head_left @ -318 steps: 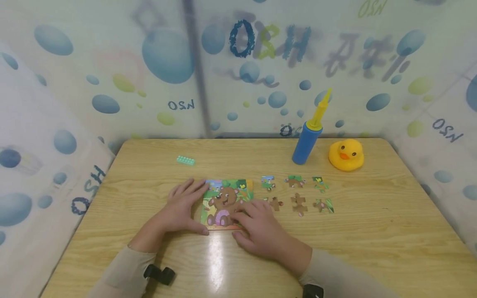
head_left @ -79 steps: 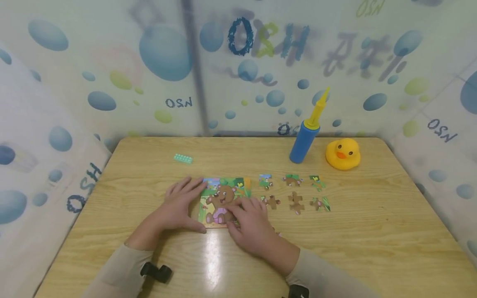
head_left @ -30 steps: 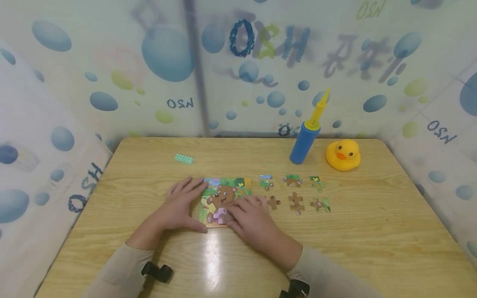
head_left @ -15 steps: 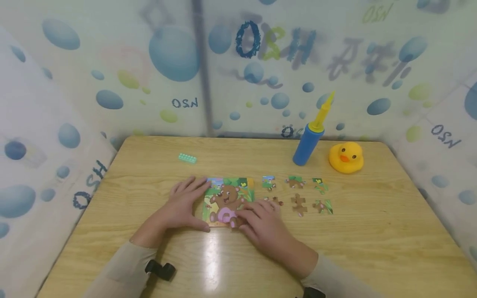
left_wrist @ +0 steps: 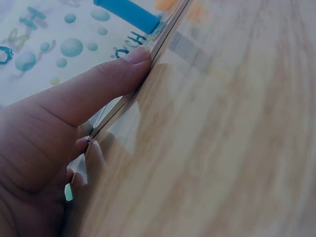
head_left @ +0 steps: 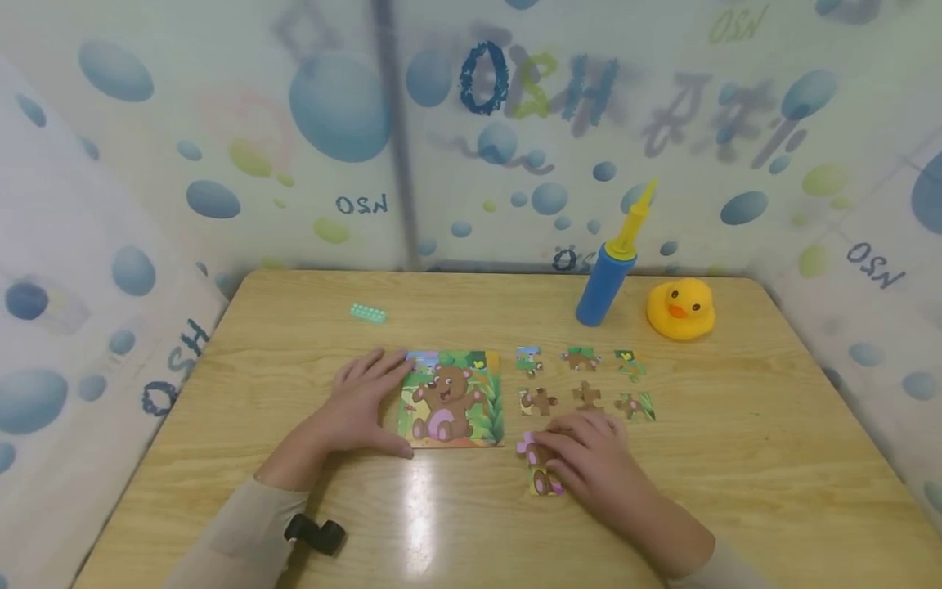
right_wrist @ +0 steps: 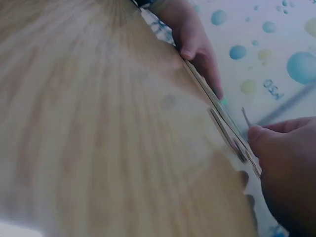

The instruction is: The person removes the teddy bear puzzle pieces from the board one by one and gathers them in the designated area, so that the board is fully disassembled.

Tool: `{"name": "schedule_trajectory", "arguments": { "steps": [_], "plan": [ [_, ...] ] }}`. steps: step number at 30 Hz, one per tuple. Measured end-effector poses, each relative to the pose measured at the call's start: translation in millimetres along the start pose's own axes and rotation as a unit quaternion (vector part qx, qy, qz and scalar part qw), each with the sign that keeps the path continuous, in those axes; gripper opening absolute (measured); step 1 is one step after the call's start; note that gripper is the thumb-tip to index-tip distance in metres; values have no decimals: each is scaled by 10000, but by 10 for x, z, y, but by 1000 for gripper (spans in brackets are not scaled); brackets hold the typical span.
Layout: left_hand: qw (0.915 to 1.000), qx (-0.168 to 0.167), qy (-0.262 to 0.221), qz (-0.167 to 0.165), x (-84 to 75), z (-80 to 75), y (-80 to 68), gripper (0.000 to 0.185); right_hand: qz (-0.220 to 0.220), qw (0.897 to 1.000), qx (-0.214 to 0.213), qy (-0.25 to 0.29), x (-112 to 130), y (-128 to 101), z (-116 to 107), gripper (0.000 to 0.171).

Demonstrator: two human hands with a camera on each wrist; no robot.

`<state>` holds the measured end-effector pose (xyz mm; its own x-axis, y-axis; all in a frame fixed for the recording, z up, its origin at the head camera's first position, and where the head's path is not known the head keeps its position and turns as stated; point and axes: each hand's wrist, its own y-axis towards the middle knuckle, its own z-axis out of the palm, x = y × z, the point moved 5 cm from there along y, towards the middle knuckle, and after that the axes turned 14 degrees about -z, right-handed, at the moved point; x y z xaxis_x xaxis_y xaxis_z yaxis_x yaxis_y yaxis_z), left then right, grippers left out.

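A square bear puzzle board [head_left: 486, 409] lies flat on the table in the head view. My left hand [head_left: 361, 413] rests at its left side, fingers spread toward the top corner and thumb along the lower edge; the left wrist view shows the thumb [left_wrist: 116, 79] against the rim. Right of the board, my right hand [head_left: 589, 458] pinches a brown and pink puzzle piece [head_left: 531, 447], tilted up in the right wrist view. Just below it, another puzzle piece [head_left: 543, 483] lies on the table, partly behind the fingers.
Several loose puzzle pieces [head_left: 540, 401] lie in two rows right of the board. A blue and yellow hand pump [head_left: 606, 282] and a yellow rubber duck [head_left: 680, 309] stand at the back right. A mint toy brick [head_left: 368, 313] lies at the back left of the wooden table [head_left: 736, 458].
My right hand has carried the puzzle piece off the board's lower right, to the right and down beside the other piece. The left hand has stayed at the board.
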<state>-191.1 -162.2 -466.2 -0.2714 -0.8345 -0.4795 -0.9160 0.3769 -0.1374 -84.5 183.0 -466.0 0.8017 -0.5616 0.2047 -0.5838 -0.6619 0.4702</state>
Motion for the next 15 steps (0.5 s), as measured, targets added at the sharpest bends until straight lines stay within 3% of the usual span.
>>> {"name": "schedule_trajectory", "arguments": {
  "steps": [12,15],
  "plan": [
    [10000,-12,-44,8,-10,0,-9,138,227,9995,213,-100,-209,-463,-417,48],
    [10000,-13,-8,-1,-4,3,-7,139,217,9994,219,-139,-218,-508,-485,44]
  ]
}}
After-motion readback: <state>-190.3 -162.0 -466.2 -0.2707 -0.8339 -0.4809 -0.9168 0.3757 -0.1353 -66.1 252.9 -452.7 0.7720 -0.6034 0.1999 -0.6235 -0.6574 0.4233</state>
